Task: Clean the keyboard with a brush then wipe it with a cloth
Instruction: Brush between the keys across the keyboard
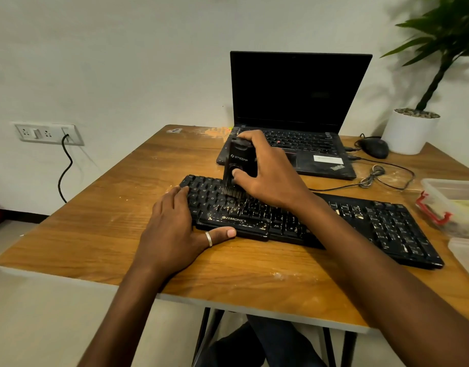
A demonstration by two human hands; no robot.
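Observation:
A black keyboard [381, 226], speckled with pale crumbs, lies slanted across the wooden table [109, 207]. My right hand [270, 170] grips a black block-shaped brush [240, 162] held upright, its bristles pressed onto the keys in the keyboard's left half. My left hand [175, 231] rests flat on the keyboard's left end, fingers on the keys and the ringed thumb along the front edge. No cloth is in view.
An open laptop [297, 102] with a dark screen stands behind the keyboard. A black mouse [375, 147] and coiled cable [373, 176] lie to the right, beside a white plant pot [409, 133]. Plastic containers [456, 205] sit at the right edge.

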